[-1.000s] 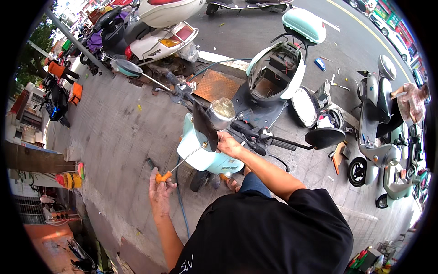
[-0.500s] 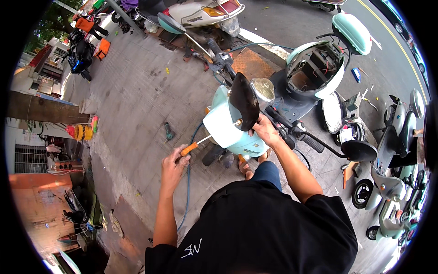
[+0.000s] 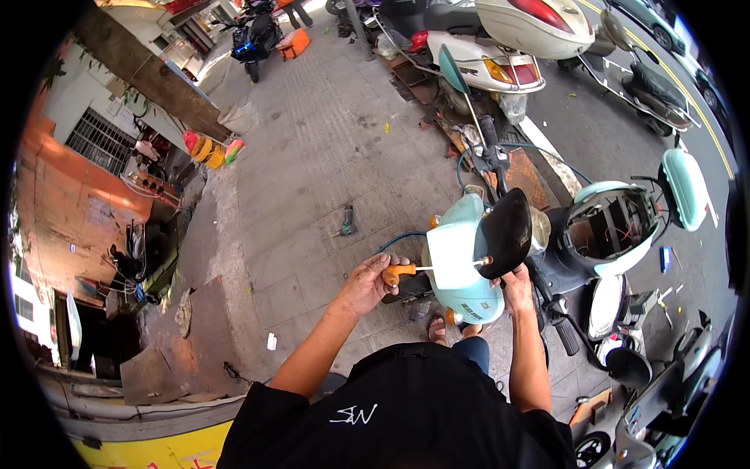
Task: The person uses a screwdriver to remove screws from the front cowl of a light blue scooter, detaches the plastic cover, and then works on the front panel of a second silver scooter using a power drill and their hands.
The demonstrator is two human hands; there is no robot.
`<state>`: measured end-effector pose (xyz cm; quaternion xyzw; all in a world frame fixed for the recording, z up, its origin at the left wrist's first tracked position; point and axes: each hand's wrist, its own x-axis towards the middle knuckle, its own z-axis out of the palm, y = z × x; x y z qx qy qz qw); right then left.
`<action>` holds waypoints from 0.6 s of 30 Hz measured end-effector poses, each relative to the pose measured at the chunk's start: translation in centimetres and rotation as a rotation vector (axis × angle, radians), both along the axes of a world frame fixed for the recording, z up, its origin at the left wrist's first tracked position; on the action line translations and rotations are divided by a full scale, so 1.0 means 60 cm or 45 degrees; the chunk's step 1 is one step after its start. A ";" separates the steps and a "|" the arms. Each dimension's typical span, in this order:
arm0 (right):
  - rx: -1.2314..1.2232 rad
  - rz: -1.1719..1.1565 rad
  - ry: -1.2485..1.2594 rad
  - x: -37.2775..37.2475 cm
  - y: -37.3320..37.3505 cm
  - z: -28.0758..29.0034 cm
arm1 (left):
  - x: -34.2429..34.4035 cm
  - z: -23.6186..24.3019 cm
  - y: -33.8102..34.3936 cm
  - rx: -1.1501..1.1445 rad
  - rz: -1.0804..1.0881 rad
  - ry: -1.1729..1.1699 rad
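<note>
My left hand [image 3: 370, 284] is closed round the orange handle of a screwdriver [image 3: 401, 271]. Its thin shaft points right across the white plate on the front of a mint-green scooter [image 3: 470, 302]; the tip is hard to make out against the white. In line with the shaft, a small brass-coloured fitting [image 3: 487, 260] sits at the edge of a dark, rounded panel [image 3: 509, 232]. My right hand [image 3: 517, 289] pinches that panel's lower edge, its fingertips partly hidden behind it. Handlebars with black grips lie just beyond the panel.
A green power drill [image 3: 348, 221] lies on the paving left of the scooter. The scooter's seat area [image 3: 613, 227] is open, with wires showing. Parked scooters [image 3: 500, 70] stand at the back; a mirror [image 3: 629, 367] juts out at right. A blue hose [image 3: 402, 238] runs along the ground.
My view has swung, so the scene sits further right and lower. The left hand and screwdriver have come closer to the scooter's front. The right hand stays at the dark panel.
</note>
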<state>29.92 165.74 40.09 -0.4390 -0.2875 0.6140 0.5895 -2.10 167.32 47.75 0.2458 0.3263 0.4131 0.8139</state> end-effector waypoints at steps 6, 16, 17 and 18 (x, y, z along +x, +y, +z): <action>0.090 0.142 -0.238 -0.001 0.006 -0.020 | 0.031 -0.002 -0.036 0.181 0.287 -0.196; 0.060 0.066 -0.241 0.012 0.009 -0.011 | 0.049 0.012 -0.029 -0.094 0.309 0.026; 0.066 0.074 -0.187 0.008 0.005 -0.008 | 0.052 0.009 -0.033 -0.107 0.360 -0.025; 0.072 0.080 -0.134 0.003 0.003 -0.005 | 0.053 0.004 -0.037 -0.120 0.409 -0.076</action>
